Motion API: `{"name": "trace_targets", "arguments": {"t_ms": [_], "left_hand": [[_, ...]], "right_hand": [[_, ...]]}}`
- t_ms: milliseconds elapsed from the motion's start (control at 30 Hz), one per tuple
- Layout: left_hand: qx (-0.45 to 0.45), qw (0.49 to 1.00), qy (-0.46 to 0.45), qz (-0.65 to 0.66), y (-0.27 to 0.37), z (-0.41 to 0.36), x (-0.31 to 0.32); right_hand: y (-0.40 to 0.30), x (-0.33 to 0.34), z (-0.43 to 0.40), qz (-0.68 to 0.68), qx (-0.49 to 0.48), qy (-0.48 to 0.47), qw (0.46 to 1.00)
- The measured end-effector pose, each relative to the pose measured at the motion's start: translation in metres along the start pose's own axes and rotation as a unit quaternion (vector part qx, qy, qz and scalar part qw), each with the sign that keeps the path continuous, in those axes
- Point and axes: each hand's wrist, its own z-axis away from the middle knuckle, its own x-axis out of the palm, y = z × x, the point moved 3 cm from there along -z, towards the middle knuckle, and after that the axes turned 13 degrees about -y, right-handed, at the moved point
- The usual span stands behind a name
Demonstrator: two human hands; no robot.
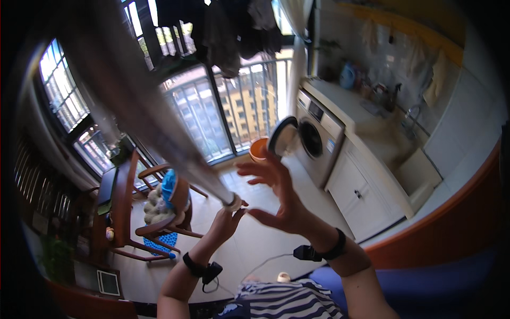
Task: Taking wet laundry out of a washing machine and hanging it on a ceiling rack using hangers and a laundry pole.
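My left hand [228,223] is closed round the lower end of a long pale pole [199,171], which slants up and out of view at the upper left, blurred and close to the camera. To the right of the pole's end, my right hand [279,195] is raised with its fingers apart and curved, holding nothing. Each wrist wears a black strap with a small device and a cable. Dark clothes [223,36] hang near the window at the top. What the pole's upper end touches cannot be seen.
A front-loading washing machine [320,135] has its round door [283,137] open beside an orange bucket [259,148]. A counter with a sink [416,175] runs along the right. At left are a wooden armchair [159,229] with cushions and a wooden desk [127,199]. A blue surface [418,283] lies at lower right.
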Motion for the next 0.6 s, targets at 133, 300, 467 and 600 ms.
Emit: {"name": "trace_targets", "arguments": {"t_ms": [133,300,467,600], "left_hand": [[-0.084,0.99,-0.108,0.047,0.0,-0.052,0.058],[-0.08,0.965,-0.243,0.059,-0.046,-0.115,0.124],[0.014,0.947,-0.32,-0.012,-0.073,-0.182,0.147],[-0.014,0.936,-0.351,0.034,-0.099,-0.245,0.144]], "right_hand": [[0.003,-0.061,0.031,0.099,0.061,0.08,0.99],[0.033,-0.121,0.101,-0.019,0.177,0.258,0.95],[0.062,-0.17,0.205,0.169,0.401,0.331,0.837],[0.104,-0.19,0.333,0.113,0.481,0.466,0.734]]}}
